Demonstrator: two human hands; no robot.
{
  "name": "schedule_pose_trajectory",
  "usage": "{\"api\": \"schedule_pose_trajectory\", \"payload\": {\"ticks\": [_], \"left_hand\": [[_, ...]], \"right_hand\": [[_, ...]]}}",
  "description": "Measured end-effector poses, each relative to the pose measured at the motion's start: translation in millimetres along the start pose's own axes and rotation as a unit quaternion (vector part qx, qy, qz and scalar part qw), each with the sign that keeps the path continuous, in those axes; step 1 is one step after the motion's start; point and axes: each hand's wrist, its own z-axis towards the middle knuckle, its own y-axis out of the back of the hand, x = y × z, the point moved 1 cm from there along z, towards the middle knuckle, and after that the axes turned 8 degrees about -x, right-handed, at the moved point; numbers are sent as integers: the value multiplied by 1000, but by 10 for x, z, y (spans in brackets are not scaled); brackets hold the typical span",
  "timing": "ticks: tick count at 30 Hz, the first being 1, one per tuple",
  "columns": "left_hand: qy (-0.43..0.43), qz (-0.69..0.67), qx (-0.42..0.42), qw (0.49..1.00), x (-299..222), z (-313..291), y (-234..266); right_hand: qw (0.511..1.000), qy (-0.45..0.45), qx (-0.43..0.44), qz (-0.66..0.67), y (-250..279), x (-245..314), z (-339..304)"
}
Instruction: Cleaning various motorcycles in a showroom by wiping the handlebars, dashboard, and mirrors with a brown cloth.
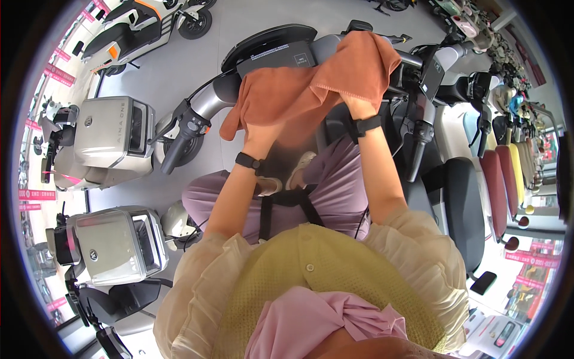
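An orange-brown cloth [281, 90] is stretched between my two hands, across the handlebar area of an electric scooter just in front of me. My left hand [261, 131] holds its left part, below the scooter's dark dashboard panel [278, 58]. Further right and a little farther away, my right hand [359, 106] has the other part of the cloth, bunched up over the handlebar. Folds of fabric cover the fingers of both hands. The scooter's left grip [176, 151] sticks out toward me, left of my left hand.
Two light-grey scooters with boxy fronts [110, 131] [119, 245] stand at my left. A white and orange scooter [128, 33] is at the far left. Close on my right is another handlebar grip [421, 143], with a dark seat [464, 209] and a row of scooters beyond.
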Motion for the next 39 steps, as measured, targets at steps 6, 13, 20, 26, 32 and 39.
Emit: {"api": "schedule_pose_trajectory", "payload": {"ticks": [6,13,20,26,32,39], "left_hand": [[153,116,343,919,-244,860,134],[109,39,165,979,150,899,-131],[151,-76,111,979,320,566,-248],[88,46,142,985,-24,316,125],[107,19,150,983,-80,239,373],[70,279,318,903,-84,786,188]], "right_hand": [[992,123,21,-14,-98,201,294],[983,146,11,-111,-462,297,299],[992,80,92,17,-612,623,83],[989,18,140,51,-679,312,-582],[983,123,135,22,-472,650,-677],[991,41,86,91,-692,644,-149]]}}
